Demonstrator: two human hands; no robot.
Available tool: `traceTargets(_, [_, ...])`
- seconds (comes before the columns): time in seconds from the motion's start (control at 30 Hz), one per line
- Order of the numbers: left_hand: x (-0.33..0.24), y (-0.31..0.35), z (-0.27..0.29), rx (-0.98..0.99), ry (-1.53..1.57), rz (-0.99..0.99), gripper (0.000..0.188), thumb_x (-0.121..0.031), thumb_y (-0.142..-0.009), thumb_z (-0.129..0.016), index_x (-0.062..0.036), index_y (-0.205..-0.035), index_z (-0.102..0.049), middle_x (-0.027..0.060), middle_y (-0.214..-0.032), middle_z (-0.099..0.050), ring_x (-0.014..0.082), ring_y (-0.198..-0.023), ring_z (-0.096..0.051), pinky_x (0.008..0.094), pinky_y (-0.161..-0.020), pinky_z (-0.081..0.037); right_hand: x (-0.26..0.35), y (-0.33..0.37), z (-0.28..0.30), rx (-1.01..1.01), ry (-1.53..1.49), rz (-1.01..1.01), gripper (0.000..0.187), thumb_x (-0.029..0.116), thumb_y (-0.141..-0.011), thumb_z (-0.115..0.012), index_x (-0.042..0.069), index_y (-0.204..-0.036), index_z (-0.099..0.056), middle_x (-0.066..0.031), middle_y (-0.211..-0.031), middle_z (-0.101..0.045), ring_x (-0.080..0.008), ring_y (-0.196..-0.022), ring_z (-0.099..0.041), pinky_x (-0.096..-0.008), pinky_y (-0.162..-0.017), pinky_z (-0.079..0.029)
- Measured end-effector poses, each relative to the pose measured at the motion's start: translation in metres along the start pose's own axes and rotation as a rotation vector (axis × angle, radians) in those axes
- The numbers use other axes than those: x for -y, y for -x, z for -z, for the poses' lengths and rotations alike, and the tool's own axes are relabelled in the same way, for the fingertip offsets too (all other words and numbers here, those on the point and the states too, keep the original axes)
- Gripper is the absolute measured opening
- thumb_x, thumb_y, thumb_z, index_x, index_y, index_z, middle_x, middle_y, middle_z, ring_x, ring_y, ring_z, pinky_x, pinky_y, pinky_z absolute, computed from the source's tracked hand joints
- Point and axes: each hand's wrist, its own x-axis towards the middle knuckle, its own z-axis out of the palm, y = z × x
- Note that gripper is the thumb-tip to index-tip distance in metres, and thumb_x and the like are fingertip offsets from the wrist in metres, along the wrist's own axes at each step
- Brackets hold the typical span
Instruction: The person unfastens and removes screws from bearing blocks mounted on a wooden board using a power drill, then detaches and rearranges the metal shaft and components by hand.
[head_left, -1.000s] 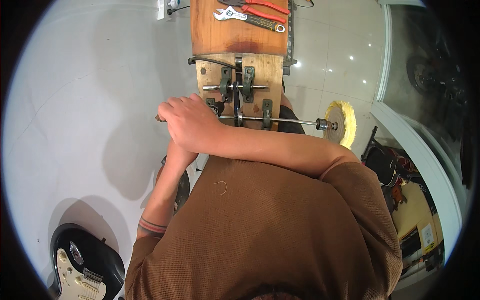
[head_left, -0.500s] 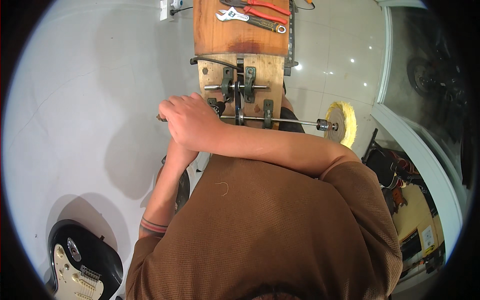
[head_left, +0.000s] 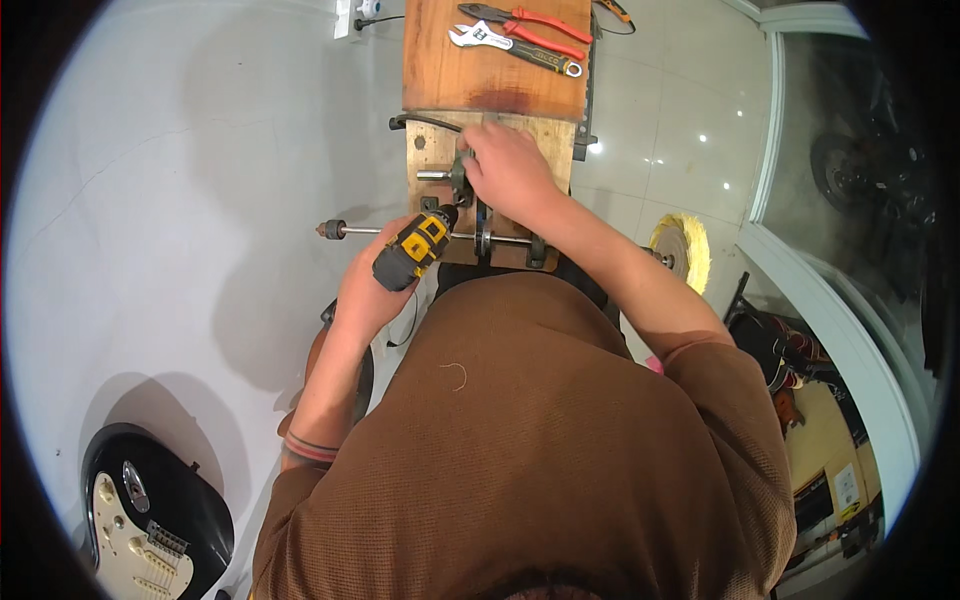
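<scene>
My left hand is wrapped round a yellow and black cordless drill. The drill's nose points to the front foot of a dark green bearing block on the wooden board. My right hand reaches over the far shaft, its fingers curled at that block; what they pinch is hidden. Below runs a longer shaft with a drill chuck at its left end and a yellow buffing wheel at its right. A black belt links the shafts.
Beyond the board, red-handled pliers and an adjustable wrench lie on an orange-brown wooden top. A black and white electric guitar is at the lower left. A framed glass panel stands at the right.
My right hand has moved off the drill and my left hand, forward and right to the far bearing block. The drill is now uncovered, still in my left hand. The view has shifted slightly.
</scene>
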Motion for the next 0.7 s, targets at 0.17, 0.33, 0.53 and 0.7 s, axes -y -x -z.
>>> traceTargets(0.17, [0.009, 0.0, 0.001, -0.012, 0.049, -0.019, 0.06, -0.003, -0.09, -0.078, -0.0156, -0.147, -0.063, 0.0152, -0.126, -0.078, 0.0412, -0.118, -0.073, 0.0431, -0.098, -0.059, -0.016, 0.033, -0.018, 0.26, 0.381, 0.306, 0.022, 0.015, -0.089, -0.076, 0.011, -0.11, -0.069, -0.0117, -0.109, -0.065, -0.0321, -0.111, -0.064, -0.0461, -0.097, -0.045])
traceTargets(0.33, [0.017, 0.003, 0.0, -0.009, 0.094, 0.016, 0.059, -0.003, -0.09, -0.079, -0.0113, -0.146, -0.063, 0.0149, -0.129, -0.077, 0.0379, -0.119, -0.073, 0.0403, -0.101, -0.058, -0.004, 0.041, -0.03, 0.204, 0.344, 0.371, 0.015, 0.008, -0.093, -0.065, 0.011, -0.106, -0.073, -0.0094, -0.103, -0.063, -0.029, -0.106, -0.062, -0.0423, -0.098, -0.044])
traceTargets(0.53, [0.021, 0.005, 0.004, 0.01, 0.213, 0.129, 0.047, -0.004, -0.091, -0.08, -0.0065, -0.137, -0.069, 0.0074, -0.107, -0.077, 0.02, -0.089, -0.069, 0.0343, -0.083, -0.057, -0.005, 0.044, -0.039, 0.149, 0.389, 0.446, 0.017, 0.012, -0.094, -0.063, 0.015, -0.107, -0.075, -0.0065, -0.103, -0.061, -0.0258, -0.107, -0.06, -0.0395, -0.096, -0.044])
traceTargets(0.7, [0.021, 0.007, 0.005, 0.002, 0.237, 0.175, 0.04, -0.006, -0.092, -0.081, -0.0057, -0.131, -0.072, 0.004, -0.094, -0.074, 0.0146, -0.072, -0.063, 0.033, -0.069, -0.053, -0.009, 0.04, -0.039, 0.159, 0.319, 0.445, 0.023, 0.012, -0.094, -0.064, 0.015, -0.111, -0.078, -0.0064, -0.103, -0.06, -0.0255, -0.108, -0.059, -0.04, -0.097, -0.043])
